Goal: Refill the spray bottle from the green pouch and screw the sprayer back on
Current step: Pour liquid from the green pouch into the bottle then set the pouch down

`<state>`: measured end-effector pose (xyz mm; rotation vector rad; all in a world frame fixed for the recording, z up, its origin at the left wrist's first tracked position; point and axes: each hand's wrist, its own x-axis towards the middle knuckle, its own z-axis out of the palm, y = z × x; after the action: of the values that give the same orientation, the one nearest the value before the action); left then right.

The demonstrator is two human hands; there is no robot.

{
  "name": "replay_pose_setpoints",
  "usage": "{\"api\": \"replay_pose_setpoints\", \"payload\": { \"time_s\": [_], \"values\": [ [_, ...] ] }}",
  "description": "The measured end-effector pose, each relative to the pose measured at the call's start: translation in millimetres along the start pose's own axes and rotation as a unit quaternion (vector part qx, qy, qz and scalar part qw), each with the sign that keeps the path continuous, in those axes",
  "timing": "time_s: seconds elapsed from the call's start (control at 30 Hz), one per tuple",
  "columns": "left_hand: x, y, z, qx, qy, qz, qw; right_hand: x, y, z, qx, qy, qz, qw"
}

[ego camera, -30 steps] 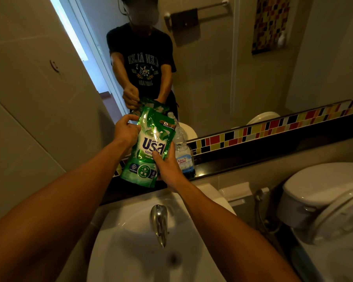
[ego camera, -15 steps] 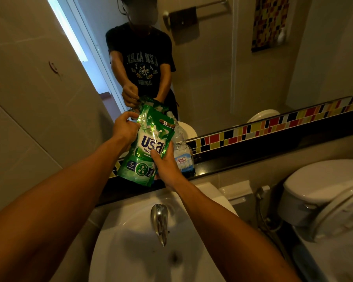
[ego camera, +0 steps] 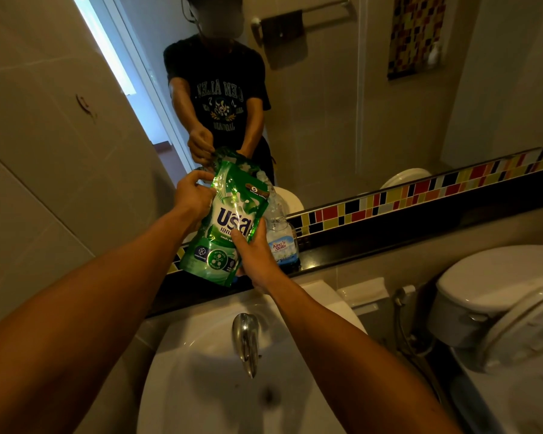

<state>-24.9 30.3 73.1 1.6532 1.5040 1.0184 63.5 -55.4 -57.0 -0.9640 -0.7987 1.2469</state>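
I hold the green pouch point(ego camera: 225, 227) upright over the black ledge point(ego camera: 358, 249) behind the sink. My left hand point(ego camera: 192, 195) grips its upper left edge near the top corner. My right hand point(ego camera: 254, 255) clasps its lower right side from the front. Just behind and to the right of the pouch stands a clear plastic bottle point(ego camera: 281, 236) with a blue-and-white label, resting on the ledge; its top is partly hidden by the pouch. No sprayer head shows.
A white sink point(ego camera: 201, 386) with a chrome tap point(ego camera: 246, 343) lies below my arms. A toilet point(ego camera: 499, 296) and a hose sit to the right. The mirror point(ego camera: 342, 104) above the ledge reflects me; a tiled wall closes the left.
The pouch and both hands stay almost in place; my left fingers have shifted slightly along the pouch's top edge.
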Motion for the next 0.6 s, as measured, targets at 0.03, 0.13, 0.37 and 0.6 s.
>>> {"api": "replay_pose_setpoints", "payload": {
  "time_s": [0.03,0.13,0.37,0.6],
  "values": [
    [-0.2,0.7,-0.2,0.001,0.0,-0.001,1.0,0.4,0.3,0.3,0.002,0.001,-0.001,1.0],
    [-0.1,3.1,-0.9,0.004,0.002,-0.003,1.0,1.3,-0.1,2.0,0.007,0.001,-0.005,1.0],
    [-1.8,9.1,-2.9,0.007,0.0,0.0,1.0,0.9,-2.0,4.8,0.008,0.004,0.002,1.0],
    [-3.1,10.8,-3.4,0.006,0.003,0.0,1.0,0.7,-3.1,6.4,0.014,0.005,-0.001,1.0]
  ]
}}
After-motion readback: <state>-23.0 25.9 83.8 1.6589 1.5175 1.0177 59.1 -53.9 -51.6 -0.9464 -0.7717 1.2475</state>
